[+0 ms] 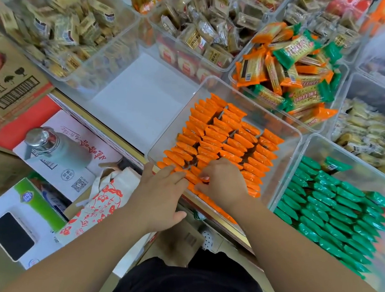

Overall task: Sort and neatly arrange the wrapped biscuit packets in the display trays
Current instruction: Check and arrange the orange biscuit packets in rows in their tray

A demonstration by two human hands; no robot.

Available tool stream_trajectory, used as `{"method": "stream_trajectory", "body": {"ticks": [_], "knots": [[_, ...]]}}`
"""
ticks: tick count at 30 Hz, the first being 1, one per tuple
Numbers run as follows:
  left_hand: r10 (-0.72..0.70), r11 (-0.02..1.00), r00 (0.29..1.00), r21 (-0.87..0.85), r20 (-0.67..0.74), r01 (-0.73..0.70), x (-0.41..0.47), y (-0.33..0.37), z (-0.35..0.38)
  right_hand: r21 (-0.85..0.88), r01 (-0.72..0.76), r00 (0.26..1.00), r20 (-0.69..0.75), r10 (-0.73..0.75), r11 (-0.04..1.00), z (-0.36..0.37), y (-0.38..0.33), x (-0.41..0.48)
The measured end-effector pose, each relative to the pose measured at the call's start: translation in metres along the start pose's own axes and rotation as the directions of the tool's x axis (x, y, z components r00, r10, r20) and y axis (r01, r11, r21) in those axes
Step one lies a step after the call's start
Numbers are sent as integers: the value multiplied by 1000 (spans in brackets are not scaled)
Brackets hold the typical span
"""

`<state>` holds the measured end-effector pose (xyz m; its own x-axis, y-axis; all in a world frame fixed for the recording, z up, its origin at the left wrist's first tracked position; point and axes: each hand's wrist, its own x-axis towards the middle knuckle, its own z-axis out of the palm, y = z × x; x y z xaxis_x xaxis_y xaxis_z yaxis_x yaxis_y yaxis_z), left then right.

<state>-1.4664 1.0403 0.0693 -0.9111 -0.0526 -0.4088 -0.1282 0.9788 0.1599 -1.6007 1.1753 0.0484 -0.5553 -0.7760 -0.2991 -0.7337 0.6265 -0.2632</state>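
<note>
**Both hands on the orange rows, near corner being squared up**

I'm looking down at both hands working the near end of the clear tray (289, 155), and the orange packets (223, 134) are right under the fingertips and running away from them in several tidy, overlapping rows.

The left hand (161, 190) lies flat and wide, fingers straight across the corner packets, thumb hanging out over the tray's near edge. I read that as a brace: it pins the end of the row so nothing slides or fans out.

The right hand (224, 183) sits just beside it, almost touching, narrow and curled, fingers and thumb pinching in on a packet at the near end of the next row. That looks like the seating move, tucking one packet upright against its neighbours so the overlap matches the rest.

Off to the right of the right hand, the green packets (336, 206) are lined up in their own tray, colours kept apart. Beyond both hands, a loose heap (295, 68) of orange and green mixed together has no order to it, so I judge there's plenty of sorting left.

Next move wants a light touch: press too hard and the leaning rows could topple like dominoes.
</note>
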Motion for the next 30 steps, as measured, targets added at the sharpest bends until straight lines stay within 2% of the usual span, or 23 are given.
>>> {"method": "stream_trajectory", "body": {"ticks": [7, 13, 17, 22, 27, 30], "knots": [[-62, 998, 998, 9, 13, 62, 7, 11, 2, -51, 15, 1000, -18, -16, 999, 6, -5, 1], [-124, 991, 992, 47, 16, 123, 13, 20, -2, 70, -56, 993, -97, 62, 996, -4, -8, -1], [-96, 993, 995, 66, 37, 94, 17, 18, -4, 233, -117, 971, -176, 160, 965, -22, -3, -15], [-41, 998, 998, 44, 49, 39, 26, 11, -5, 465, -184, 916, -238, 323, 866, -47, 19, -44], [32, 998, 994, 59, 108, -39, 27, 4, -1, 533, -207, 895, -235, 379, 820, -50, 34, -65], [66, 998, 994, 14, 93, -67, 29, 5, -5, 540, -207, 890, -242, 386, 816, -44, 36, -71]]}}
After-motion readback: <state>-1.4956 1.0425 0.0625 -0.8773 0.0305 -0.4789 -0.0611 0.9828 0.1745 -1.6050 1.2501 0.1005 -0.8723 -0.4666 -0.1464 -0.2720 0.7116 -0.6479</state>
